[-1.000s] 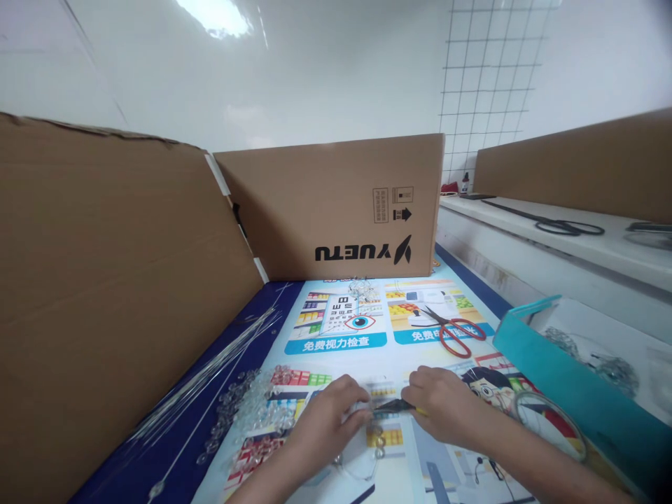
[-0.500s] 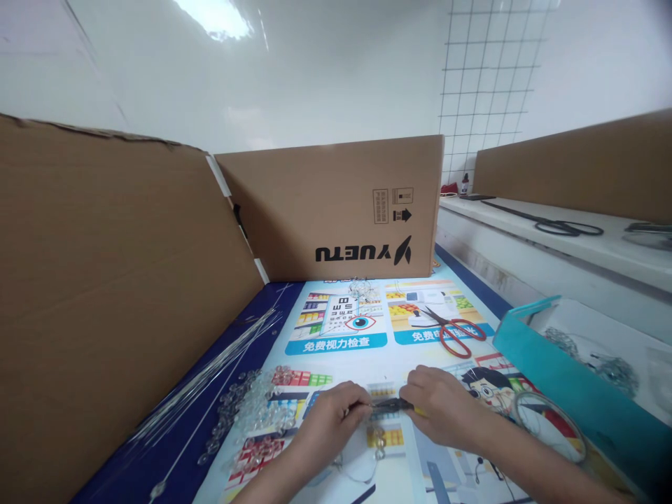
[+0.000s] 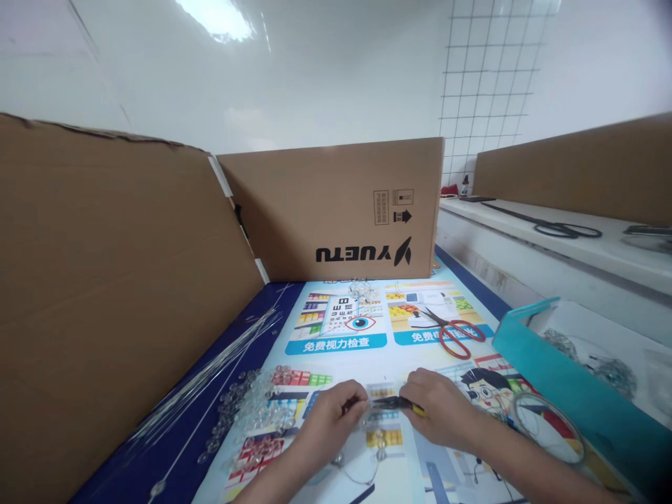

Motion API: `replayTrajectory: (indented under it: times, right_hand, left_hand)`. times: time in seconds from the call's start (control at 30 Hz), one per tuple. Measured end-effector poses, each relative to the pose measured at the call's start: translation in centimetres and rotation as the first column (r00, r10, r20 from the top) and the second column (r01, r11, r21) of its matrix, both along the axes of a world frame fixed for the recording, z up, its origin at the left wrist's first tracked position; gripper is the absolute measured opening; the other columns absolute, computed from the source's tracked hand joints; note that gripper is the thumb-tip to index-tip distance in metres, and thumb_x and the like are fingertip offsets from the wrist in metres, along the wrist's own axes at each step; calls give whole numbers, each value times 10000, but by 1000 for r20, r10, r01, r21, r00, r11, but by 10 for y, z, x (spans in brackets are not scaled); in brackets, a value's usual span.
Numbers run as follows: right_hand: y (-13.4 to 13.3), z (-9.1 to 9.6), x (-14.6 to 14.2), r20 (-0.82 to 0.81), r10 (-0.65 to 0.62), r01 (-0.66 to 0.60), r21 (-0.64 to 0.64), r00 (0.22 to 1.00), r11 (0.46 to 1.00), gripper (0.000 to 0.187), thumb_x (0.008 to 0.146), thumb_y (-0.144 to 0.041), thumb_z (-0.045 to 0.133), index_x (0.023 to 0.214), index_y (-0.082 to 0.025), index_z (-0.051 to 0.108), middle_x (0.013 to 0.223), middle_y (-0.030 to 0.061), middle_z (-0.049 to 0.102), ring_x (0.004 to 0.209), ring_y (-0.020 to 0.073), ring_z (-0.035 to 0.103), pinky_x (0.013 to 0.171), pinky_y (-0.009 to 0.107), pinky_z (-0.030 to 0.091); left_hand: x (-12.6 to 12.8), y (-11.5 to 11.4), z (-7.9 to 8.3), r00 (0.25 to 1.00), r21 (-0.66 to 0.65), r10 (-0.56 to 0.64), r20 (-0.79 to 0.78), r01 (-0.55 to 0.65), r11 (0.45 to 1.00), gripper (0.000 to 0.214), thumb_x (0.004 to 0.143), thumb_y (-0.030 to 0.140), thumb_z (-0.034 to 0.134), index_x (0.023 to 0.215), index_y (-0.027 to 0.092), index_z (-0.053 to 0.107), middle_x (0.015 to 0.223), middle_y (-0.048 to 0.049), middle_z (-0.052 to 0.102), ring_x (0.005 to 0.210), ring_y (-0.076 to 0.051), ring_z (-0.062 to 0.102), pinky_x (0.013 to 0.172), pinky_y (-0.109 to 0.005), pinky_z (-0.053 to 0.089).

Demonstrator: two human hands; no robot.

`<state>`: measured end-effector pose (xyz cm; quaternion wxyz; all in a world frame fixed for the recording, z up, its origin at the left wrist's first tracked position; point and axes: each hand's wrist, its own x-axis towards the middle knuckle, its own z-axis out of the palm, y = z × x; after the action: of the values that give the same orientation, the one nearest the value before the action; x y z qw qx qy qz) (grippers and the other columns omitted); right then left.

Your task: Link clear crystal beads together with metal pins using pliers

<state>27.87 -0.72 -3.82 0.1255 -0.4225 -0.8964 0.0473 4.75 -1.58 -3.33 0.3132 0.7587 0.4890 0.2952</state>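
Note:
My left hand [image 3: 328,418] and my right hand [image 3: 438,413] meet low in the middle of the view, over a printed poster mat [image 3: 341,343]. The right hand's fingers are closed round small dark pliers with a yellow handle [image 3: 393,403], jaws pointing left. The left hand pinches a small clear piece at the pliers' tip; I cannot make out what it is. A thin wire loop with clear beads [image 3: 362,465] hangs below the hands.
Clear beads [image 3: 252,409] lie in a heap left of the hands, beside long thin wires [image 3: 210,378]. Red-handled scissors [image 3: 454,330] lie further back. Cardboard walls [image 3: 105,280] stand left and behind. A teal box [image 3: 567,381] and a tape roll [image 3: 546,423] sit right.
Both hands have stayed in place. The pliers have shifted slightly and the left fingers have tightened at their tip.

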Motion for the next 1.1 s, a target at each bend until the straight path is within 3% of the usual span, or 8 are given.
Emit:
replayTrajectory:
  times: [0.57,0.83,1.1]
  right_hand:
    - [-19,22,-12,214,31,-24,-35,976,999,129,721,-161,464,804,-180,560,820,53,562,802,193,475,679,308,322]
    - [-20,23,-13,244,43,-39,-20,969,999,133,708,-141,473,798,-175,564,801,63,562,783,201,481,672,320,322]
    - [-18,16,-12,253,33,-27,-27,967,999,142,719,-142,473,819,-173,570,811,66,562,788,200,486,674,317,326]
  left_hand:
    - [9,-6,-10,996,121,50,-72,-41,992,122,800,199,467,698,190,535,637,21,545,601,-114,493,567,-202,352]
    - [9,-7,-13,978,142,25,-206,5,990,119,837,216,420,771,215,518,660,21,565,616,-124,515,575,-203,352]
    - [9,-7,-16,971,136,31,-235,2,991,117,842,221,401,783,224,502,654,24,567,603,-125,520,573,-201,356]
